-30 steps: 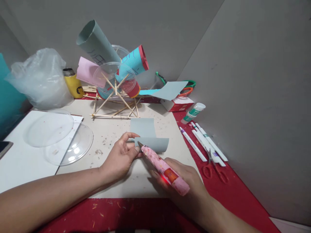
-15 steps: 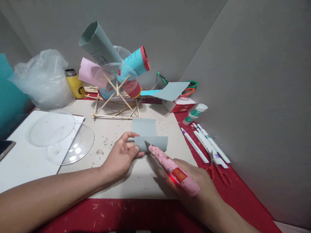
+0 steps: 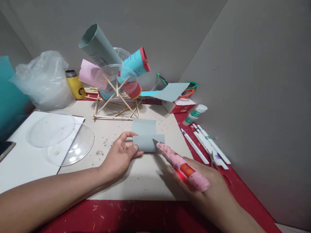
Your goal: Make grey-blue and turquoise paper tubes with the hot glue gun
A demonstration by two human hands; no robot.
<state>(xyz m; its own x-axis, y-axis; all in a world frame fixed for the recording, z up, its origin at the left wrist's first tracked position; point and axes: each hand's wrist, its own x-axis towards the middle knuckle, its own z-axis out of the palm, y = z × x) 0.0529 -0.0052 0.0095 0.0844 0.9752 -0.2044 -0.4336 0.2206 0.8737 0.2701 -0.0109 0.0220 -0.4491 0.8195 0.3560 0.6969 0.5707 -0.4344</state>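
Observation:
My left hand (image 3: 123, 149) pinches the left end of a grey-blue paper piece (image 3: 145, 144) between thumb and fingers. That piece curls up, and its flat part lies on the pale board (image 3: 136, 181) behind. My right hand (image 3: 206, 181) is closed around a pink glue gun (image 3: 177, 161) with a red light glowing at its side. The gun's dark tip is at the paper's upper surface, right of the middle; whether it touches I cannot tell. Beyond the paper stands a stick frame (image 3: 116, 94) carrying clear discs and coloured paper tubes.
On the left lie clear plastic lids (image 3: 73, 145) on white paper (image 3: 29, 171), with a plastic bag (image 3: 43, 81) and yellow bottle (image 3: 75, 85) behind. Markers (image 3: 194, 145), small scissors (image 3: 212, 158), a glue stick (image 3: 194, 115) and a red-and-white box (image 3: 182, 105) are on the right.
My right hand has moved the glue gun rightward along the paper, its tip going from near the left end to right of the middle. My left hand keeps its grip nearly in place.

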